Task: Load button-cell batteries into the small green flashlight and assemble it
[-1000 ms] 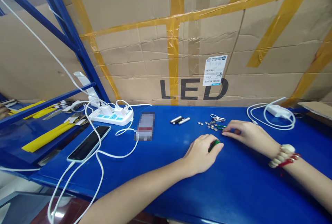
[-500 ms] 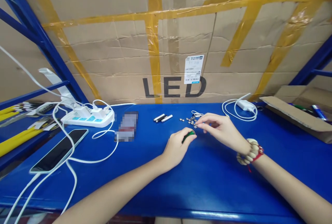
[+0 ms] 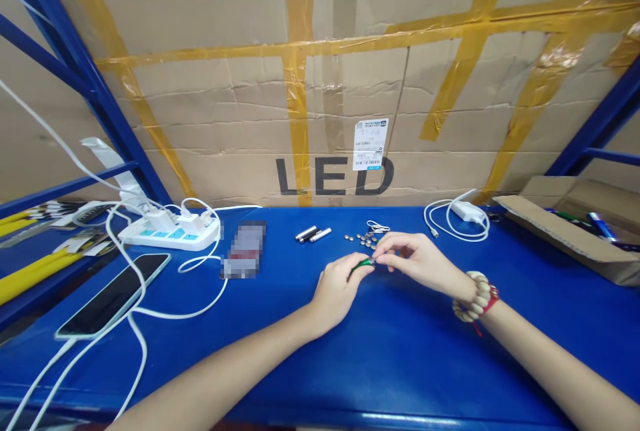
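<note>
My left hand (image 3: 340, 288) is closed round a slim green tube (image 3: 361, 264), whose end points right, toward the other hand. Thumb and fingers of my right hand (image 3: 417, 262) pinch a small silvery piece (image 3: 373, 260) at that end of the tube. The fingertips partly cover it, so its exact kind does not show. Just beyond the hands lie several small round button cells (image 3: 368, 244) on the blue tabletop (image 3: 400, 344), with a looped white cord (image 3: 379, 226) behind them. Further left, silver and black tubes (image 3: 313, 234) lie side by side.
At left are a white power strip (image 3: 173, 238) with chargers, a phone (image 3: 115, 294), a pixelated device (image 3: 245, 249) and white cables. A white adapter (image 3: 469, 212) with coiled cable lies at back right, near an open cardboard box (image 3: 565, 241). A large taped carton (image 3: 240, 131) stands behind.
My right hand has brought the silvery piece down to the end of the green tube; before, the two were slightly apart. The camera view has tilted up a little.
</note>
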A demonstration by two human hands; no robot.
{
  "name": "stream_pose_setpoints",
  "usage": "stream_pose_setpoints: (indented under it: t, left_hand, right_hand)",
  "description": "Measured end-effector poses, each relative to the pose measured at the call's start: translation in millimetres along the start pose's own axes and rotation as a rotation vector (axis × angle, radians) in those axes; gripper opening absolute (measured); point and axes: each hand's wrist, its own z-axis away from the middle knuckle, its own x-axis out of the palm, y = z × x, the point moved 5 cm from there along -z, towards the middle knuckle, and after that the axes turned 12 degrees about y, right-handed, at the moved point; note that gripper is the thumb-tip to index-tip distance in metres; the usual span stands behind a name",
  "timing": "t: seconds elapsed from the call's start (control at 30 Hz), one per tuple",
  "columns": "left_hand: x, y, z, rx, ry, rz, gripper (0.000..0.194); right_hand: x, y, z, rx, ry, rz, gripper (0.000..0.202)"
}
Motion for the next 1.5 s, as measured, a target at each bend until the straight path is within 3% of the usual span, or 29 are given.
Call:
stream_pose_setpoints:
  t: [0.27,0.43,0.8,1.1,1.3,1.4,1.5]
  left_hand:
    - [0.6,4.4,3.0,0.135,-0.027,0.009,0.021]
    - [0.3,3.4,5.4,0.172,-0.028,-0.057,0.021]
    - [0.0,0.7,9.5,0.202,-0.047,-0.15,0.02]
    - [-2.8,4.1,7.8,0.225,0.076,-0.219,0.021]
    - [-3.7,3.5,5.3,0.162,0.115,-0.116,0.022]
    - [-4.1,4.9,3.8,0.137,0.12,-0.084,0.02]
    - [-6.2,-0.3,1.1,0.016,0.156,-0.077,0.019]
  right_hand:
    - [5.5,15.4,3.4,0.284,-0.087,-0.028,0.025]
    - [8.9,19.9,6.7,0.374,-0.116,-0.029,0.025]
    - [14.4,22.2,10.8,0.38,-0.151,-0.04,0.023]
    - [16.9,23.7,11.9,0.408,-0.148,-0.067,0.03]
    - [19.5,25.9,14.3,0.492,-0.136,-0.222,0.038]
    - [20.2,26.8,13.3,0.486,-0.124,-0.192,0.042]
    - [19.2,28.9,10.3,0.453,-0.071,-0.135,0.042]
